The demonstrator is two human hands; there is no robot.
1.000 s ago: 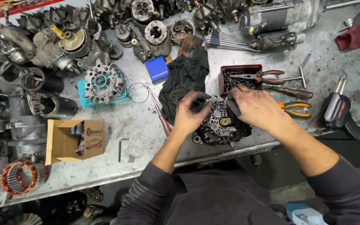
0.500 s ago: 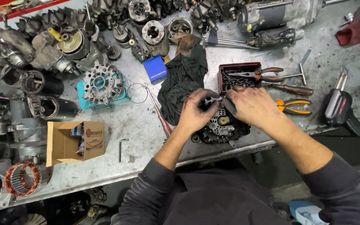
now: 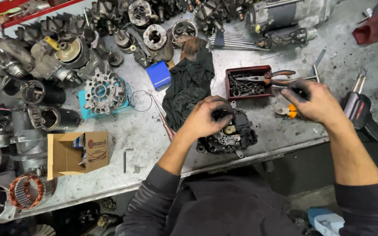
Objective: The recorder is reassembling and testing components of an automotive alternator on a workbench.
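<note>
Right now left hand (image 3: 206, 117) fingers are clamping the black round alternator housing (image 3: 230, 133) near the bench (image 3: 154, 170) edge at 6 o'clock; right hand (image 3: 316, 101) fingers are curling toward the orange-handled pliers (image 3: 290, 110). One-handed hold is risking a slip off.

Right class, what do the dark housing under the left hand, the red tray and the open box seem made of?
Dark housing: probably cast metal, dull, grimy, ribbed. Red tray: looks like plastic or painted metal, can't tell which. Open box: brown cardboard, matte, folded flaps. Left hand rests on the housing.
</note>
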